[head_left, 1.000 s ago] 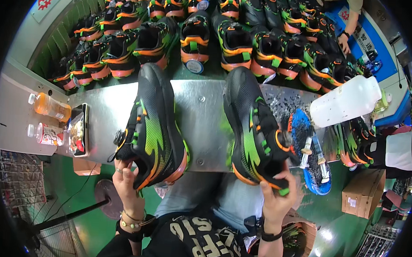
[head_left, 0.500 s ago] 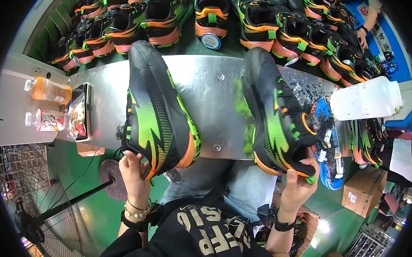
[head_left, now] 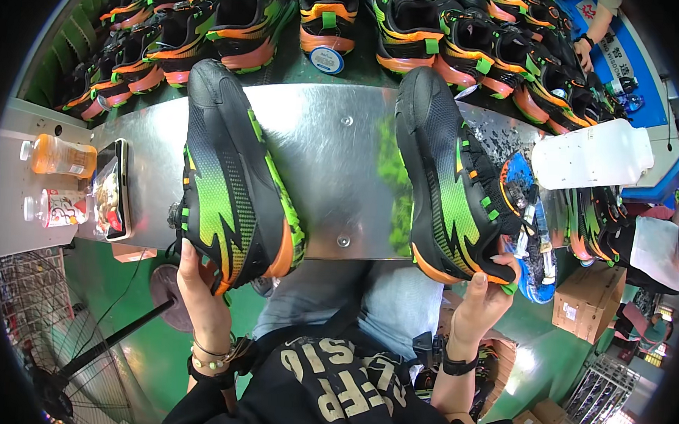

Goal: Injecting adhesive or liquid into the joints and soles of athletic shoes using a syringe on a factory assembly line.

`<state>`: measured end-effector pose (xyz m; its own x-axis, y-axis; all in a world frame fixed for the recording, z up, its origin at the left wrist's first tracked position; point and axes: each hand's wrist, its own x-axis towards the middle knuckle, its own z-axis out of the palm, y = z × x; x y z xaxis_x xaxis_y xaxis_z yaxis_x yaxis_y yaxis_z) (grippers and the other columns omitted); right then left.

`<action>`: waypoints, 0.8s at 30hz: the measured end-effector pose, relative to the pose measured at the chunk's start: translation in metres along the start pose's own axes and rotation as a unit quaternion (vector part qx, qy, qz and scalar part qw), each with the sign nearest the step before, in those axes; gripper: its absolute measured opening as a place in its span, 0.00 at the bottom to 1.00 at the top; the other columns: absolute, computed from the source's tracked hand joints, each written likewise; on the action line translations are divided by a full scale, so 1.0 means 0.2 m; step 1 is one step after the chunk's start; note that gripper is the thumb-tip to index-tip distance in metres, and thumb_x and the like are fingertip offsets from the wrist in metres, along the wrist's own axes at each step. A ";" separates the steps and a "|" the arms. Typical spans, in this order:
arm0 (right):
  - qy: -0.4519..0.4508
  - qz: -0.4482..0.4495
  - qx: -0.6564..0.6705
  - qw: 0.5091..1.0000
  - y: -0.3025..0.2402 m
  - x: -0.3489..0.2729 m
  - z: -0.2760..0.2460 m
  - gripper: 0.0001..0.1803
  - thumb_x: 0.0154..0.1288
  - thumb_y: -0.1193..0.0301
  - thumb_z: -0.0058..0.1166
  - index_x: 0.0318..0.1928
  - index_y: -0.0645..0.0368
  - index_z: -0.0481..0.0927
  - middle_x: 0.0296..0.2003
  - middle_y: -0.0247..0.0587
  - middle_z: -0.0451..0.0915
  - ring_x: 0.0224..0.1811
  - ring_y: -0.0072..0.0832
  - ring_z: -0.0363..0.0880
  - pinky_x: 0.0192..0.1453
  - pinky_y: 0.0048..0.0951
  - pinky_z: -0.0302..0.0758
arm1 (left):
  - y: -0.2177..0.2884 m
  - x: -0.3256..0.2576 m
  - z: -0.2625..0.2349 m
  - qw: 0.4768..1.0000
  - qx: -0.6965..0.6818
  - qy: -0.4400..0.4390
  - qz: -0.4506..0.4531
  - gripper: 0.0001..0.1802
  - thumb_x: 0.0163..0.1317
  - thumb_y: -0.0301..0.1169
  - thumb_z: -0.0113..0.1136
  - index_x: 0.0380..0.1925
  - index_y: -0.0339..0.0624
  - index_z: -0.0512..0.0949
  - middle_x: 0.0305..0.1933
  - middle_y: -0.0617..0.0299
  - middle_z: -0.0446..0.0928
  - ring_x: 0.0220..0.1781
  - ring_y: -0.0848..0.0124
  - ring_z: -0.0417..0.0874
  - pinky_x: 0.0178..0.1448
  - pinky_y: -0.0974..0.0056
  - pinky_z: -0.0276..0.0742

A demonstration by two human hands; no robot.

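Both hands are gripping sneakers by the heel: left hand (head_left: 200,289) is holding the left black-green sneaker (head_left: 231,181), right hand (head_left: 484,294) the right sneaker (head_left: 451,179), both lying toe-out on the metal counter (head_left: 334,159), rows of sneakers (head_left: 408,25) behind.

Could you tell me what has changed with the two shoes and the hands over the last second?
Little changed. The left hand still grips the heel of the left shoe, and the right hand the heel of the right shoe. Both shoes now sit slightly further over the metal table, toes toward the rows of shoes. The drink bottles have not moved.
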<state>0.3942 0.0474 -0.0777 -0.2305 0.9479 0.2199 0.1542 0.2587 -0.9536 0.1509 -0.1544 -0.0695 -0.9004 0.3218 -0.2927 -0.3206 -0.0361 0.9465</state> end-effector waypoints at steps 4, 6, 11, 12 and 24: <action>0.017 0.016 0.002 1.000 0.06 0.02 -0.03 0.23 0.67 0.59 0.55 0.50 0.64 0.67 0.37 0.33 0.69 0.39 0.19 0.66 0.45 0.22 0.65 | 0.03 0.02 0.01 0.999 -0.031 -0.005 -0.013 0.29 0.69 0.50 0.46 0.61 0.41 0.67 0.56 0.62 0.75 0.55 0.71 0.78 0.58 0.65 0.73; 0.021 -0.025 -0.002 0.999 0.05 0.04 -0.01 0.23 0.68 0.59 0.54 0.50 0.64 0.66 0.40 0.35 0.70 0.41 0.21 0.67 0.48 0.24 0.66 | 0.05 0.02 0.04 0.999 -0.011 -0.006 -0.030 0.32 0.66 0.51 0.50 0.52 0.30 0.73 0.48 0.57 0.79 0.48 0.69 0.81 0.56 0.66 0.73; 0.011 -0.004 0.000 1.000 0.07 0.02 -0.04 0.24 0.64 0.61 0.58 0.51 0.64 0.66 0.51 0.42 0.68 0.50 0.27 0.68 0.57 0.28 0.65 | 0.01 0.06 0.05 0.998 -0.036 -0.048 -0.017 0.26 0.65 0.45 0.56 0.42 0.26 0.77 0.42 0.55 0.81 0.40 0.71 0.82 0.46 0.68 0.77; 0.013 -0.003 -0.009 1.000 0.07 0.02 -0.03 0.24 0.64 0.60 0.58 0.51 0.64 0.66 0.51 0.43 0.68 0.50 0.28 0.68 0.58 0.29 0.64 | 0.00 0.07 0.06 0.997 -0.045 -0.059 -0.018 0.25 0.65 0.44 0.56 0.43 0.26 0.76 0.42 0.54 0.81 0.41 0.71 0.82 0.48 0.68 0.77; 0.049 -0.043 -0.047 0.997 0.12 0.04 -0.03 0.31 0.65 0.51 0.55 0.50 0.67 0.66 0.47 0.42 0.69 0.50 0.31 0.68 0.59 0.32 0.63 | -0.01 0.07 0.09 0.993 -0.086 -0.075 -0.036 0.23 0.66 0.39 0.56 0.51 0.28 0.72 0.48 0.55 0.78 0.47 0.71 0.80 0.54 0.66 0.75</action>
<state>0.4011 0.0611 -0.0972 -0.1519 0.9339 0.3237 0.2279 0.3518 -0.9079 0.1431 -0.1329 -0.0724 -0.8235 0.4659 -0.3236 -0.4400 -0.1644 0.8828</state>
